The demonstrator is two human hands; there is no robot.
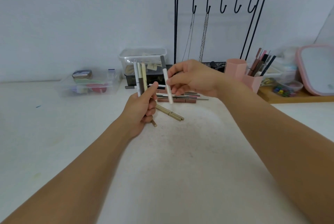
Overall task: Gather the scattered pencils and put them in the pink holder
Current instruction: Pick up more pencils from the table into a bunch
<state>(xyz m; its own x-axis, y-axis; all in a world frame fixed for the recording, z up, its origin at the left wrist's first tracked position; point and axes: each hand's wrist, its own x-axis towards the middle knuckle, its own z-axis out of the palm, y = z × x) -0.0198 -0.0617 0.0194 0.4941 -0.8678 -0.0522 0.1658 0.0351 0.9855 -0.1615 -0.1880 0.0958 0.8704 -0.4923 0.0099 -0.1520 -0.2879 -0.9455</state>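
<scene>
Both forearms reach in from the bottom corners toward the middle of the frame. The left hand (142, 108) is curled round an upright bundle of pencils (141, 77). The right hand (191, 79), just right of it, pinches one white pencil (167, 86), tilted slightly. More loose pencils (180, 96) lie flat on the white table (54, 142) beneath the hands. At right centre, the pink holder (251, 81), angular and matte, already has several slim pencils in it. A clear plastic box (142, 57) sits behind, contents blurred.
</scene>
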